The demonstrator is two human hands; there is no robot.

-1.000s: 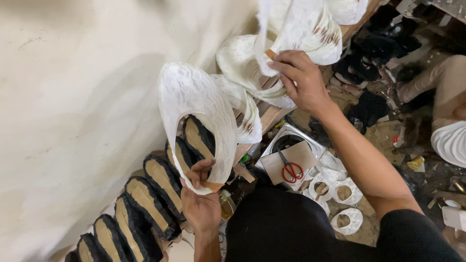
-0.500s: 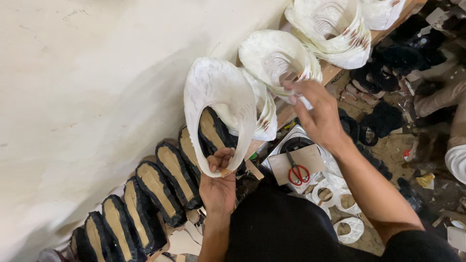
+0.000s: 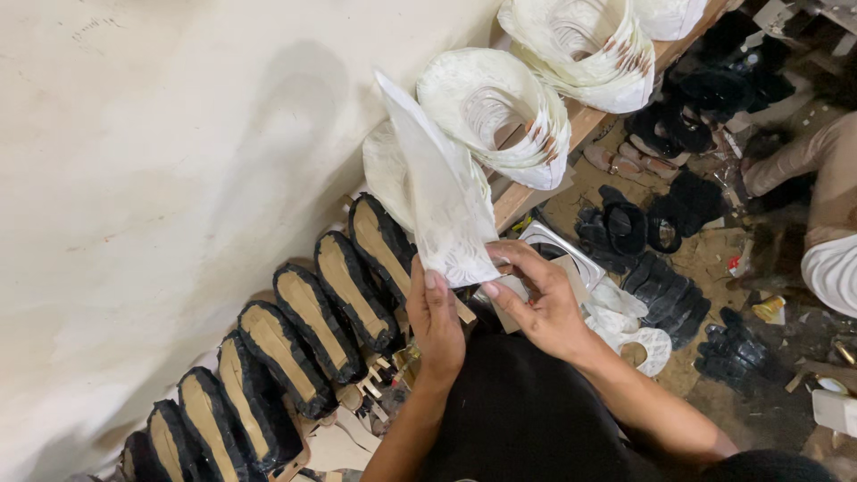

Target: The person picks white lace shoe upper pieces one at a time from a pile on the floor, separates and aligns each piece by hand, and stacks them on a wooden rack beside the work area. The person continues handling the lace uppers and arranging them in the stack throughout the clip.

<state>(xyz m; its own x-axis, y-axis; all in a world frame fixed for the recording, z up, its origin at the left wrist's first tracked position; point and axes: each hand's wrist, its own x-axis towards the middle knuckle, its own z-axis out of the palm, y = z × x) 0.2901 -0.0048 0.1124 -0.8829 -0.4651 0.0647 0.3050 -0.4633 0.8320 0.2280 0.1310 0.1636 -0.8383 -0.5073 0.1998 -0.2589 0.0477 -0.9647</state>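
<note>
Both hands hold one white patterned upper piece (image 3: 437, 210) upright above the lap: the left hand (image 3: 436, 317) has its grip closed on the lower edge, and the right hand (image 3: 543, 303) pinches the lower corner beside it. A row of black-edged soles with tan insoles (image 3: 295, 335) leans against the wall (image 3: 161, 161), all bare of uppers. Judging by the curled white stacks (image 3: 500, 112) waiting on the wooden worktop (image 3: 536, 192), most of the work seems left.

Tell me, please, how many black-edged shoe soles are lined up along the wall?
7 show: a slanting row by the wall, from the sole beside the left hand, which holds a white patterned piece, down to the bottom-left sole; more may be cropped.
</note>
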